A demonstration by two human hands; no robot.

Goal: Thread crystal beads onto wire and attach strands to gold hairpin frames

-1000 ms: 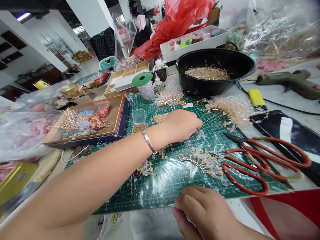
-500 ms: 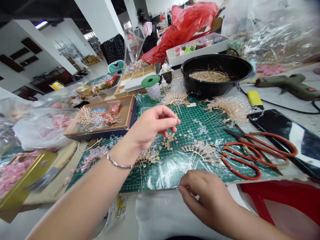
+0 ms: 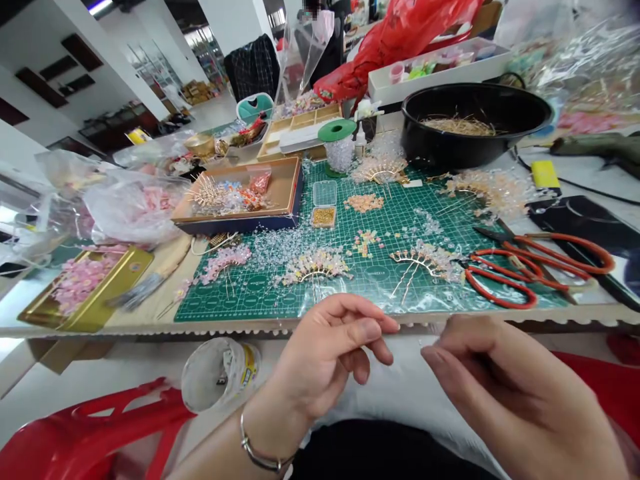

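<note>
1. Left hand [image 3: 327, 353], metal bangle on the wrist: fingers loosely curled, thumb apart from them, no pinch that we can see.
2. Right hand [image 3: 505, 380]: fingers curled, tips turned away from us. We cannot tell whether they pinch anything fine.
3. Both hands sit close together just past the front edge of the green cutting mat [image 3: 240, 303], over a pale cloth [image 3: 400, 393].
4. Nearest pieces: a beaded gold wire fan [image 3: 423, 260] and a second fan [image 3: 313, 267], both on the mat, neither touching a hand. Loose clear beads [image 3: 280, 243] lie beyond.
5. Red-handled scissors [image 3: 500, 280] lie at the mat's right side; a small clear box of gold beads [image 3: 324, 217] sits further back.
6. Our judgement: for fine handwork, fingertips kept close and steady, clear of the loose beads, suit this position well.
7. Against the earlier frame, the left hand no longer hangs over the mat; both hands are now off it, leaving the fans uncovered.
</note>
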